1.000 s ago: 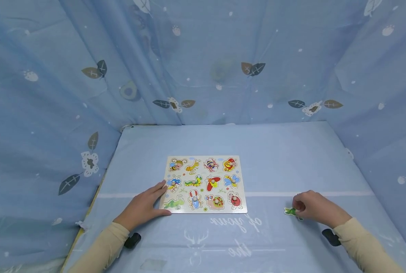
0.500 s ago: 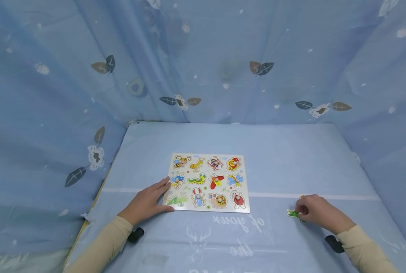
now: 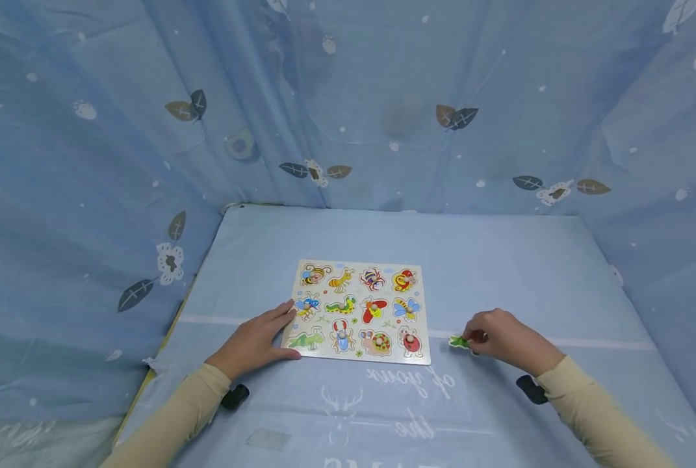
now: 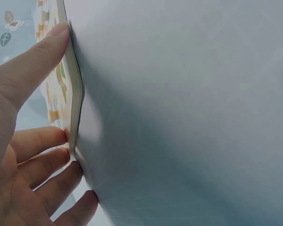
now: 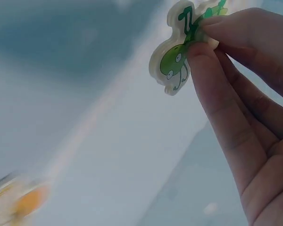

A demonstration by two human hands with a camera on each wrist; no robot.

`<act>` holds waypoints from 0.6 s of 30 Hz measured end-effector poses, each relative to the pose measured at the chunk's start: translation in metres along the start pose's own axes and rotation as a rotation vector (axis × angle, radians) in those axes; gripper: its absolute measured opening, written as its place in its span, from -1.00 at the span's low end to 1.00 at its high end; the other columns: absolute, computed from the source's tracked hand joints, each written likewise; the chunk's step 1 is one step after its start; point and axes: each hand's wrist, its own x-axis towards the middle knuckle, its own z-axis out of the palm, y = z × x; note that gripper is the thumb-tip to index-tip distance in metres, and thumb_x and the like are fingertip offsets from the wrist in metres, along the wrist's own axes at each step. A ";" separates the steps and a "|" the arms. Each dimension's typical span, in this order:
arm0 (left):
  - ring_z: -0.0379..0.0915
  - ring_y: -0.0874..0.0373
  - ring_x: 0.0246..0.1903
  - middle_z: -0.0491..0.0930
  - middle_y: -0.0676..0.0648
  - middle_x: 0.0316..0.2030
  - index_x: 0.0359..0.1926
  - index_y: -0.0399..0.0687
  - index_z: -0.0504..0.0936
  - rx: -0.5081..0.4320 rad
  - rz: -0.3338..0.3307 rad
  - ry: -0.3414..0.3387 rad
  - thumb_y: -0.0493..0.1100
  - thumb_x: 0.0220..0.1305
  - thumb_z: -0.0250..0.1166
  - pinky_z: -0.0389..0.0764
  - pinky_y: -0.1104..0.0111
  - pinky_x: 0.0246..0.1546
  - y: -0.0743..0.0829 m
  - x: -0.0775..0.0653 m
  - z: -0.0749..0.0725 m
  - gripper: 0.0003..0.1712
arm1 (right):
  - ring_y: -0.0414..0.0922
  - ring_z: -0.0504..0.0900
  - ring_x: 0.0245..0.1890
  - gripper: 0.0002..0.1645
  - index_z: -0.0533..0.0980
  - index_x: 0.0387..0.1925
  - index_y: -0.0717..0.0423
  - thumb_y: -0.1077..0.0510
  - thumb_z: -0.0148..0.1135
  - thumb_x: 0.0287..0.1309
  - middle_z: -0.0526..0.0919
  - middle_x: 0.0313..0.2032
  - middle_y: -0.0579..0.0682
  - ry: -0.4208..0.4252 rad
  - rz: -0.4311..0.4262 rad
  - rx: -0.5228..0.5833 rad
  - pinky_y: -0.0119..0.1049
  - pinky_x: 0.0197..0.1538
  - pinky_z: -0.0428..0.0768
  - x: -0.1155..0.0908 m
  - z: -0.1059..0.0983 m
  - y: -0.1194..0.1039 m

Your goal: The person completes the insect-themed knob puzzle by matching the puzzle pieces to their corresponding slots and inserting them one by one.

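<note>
A wooden peg puzzle board [image 3: 356,354] with several insect pictures lies flat on the table. My left hand [image 3: 257,341] is at its lower left corner. In the left wrist view, the thumb touches the board's near edge and the extended fingers touch its side. A pale green grasshopper-shaped picture [image 3: 305,338] without a visible knob is in that corner of the board. To the board's right, my right hand [image 3: 508,341] pinches a green grasshopper puzzle piece [image 5: 172,63] between thumb and index finger. The fingers hide part of the piece and its knob.
Pale blue printed cloth [image 3: 500,253] covers the table. Blue curtains [image 3: 383,84] hang at the back and both sides. A black wrist device [image 3: 532,390] is on the right arm, and another [image 3: 234,397] is on the left.
My right hand has carried the grasshopper piece leftward, closer to the board. My left hand keeps its place at the board's corner. The head view has shifted slightly.
</note>
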 end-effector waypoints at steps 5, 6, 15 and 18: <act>0.23 -0.04 0.40 0.16 -0.01 0.48 0.42 -0.04 0.31 0.006 -0.040 -0.044 0.44 -0.08 0.38 0.45 0.04 0.26 0.002 -0.001 -0.001 0.12 | -0.43 0.52 -0.48 -0.86 0.75 -0.39 -0.03 0.27 0.46 -0.02 0.71 -0.43 -0.24 -0.024 -0.157 0.026 -0.55 -0.40 0.57 0.051 -0.005 -0.038; 0.22 -0.03 0.40 0.15 0.00 0.49 0.43 -0.03 0.30 0.006 -0.047 -0.054 0.45 -0.07 0.37 0.44 0.05 0.27 0.002 -0.001 -0.001 0.13 | -0.44 0.53 -0.47 -0.86 0.75 -0.38 -0.03 0.26 0.45 0.00 0.71 -0.42 -0.24 -0.022 -0.190 0.024 -0.55 -0.39 0.58 0.062 -0.005 -0.047; 0.20 0.01 0.42 0.16 0.01 0.48 0.42 -0.03 0.31 0.020 -0.051 -0.058 0.45 -0.09 0.38 0.44 0.08 0.29 0.004 0.001 -0.004 0.13 | -0.43 0.59 -0.46 -0.89 0.76 -0.35 -0.03 0.22 0.37 0.13 0.75 -0.40 -0.21 -0.045 -0.457 0.017 -0.55 -0.30 0.59 0.146 0.011 -0.123; 0.23 0.00 0.40 0.17 0.00 0.48 0.42 -0.04 0.32 0.027 -0.041 -0.056 0.44 -0.09 0.39 0.45 0.08 0.28 0.004 0.001 -0.005 0.13 | -0.45 0.59 -0.44 -0.90 0.76 -0.35 -0.04 0.20 0.37 0.14 0.76 -0.39 -0.21 -0.095 -0.499 -0.012 -0.59 -0.27 0.58 0.165 0.025 -0.147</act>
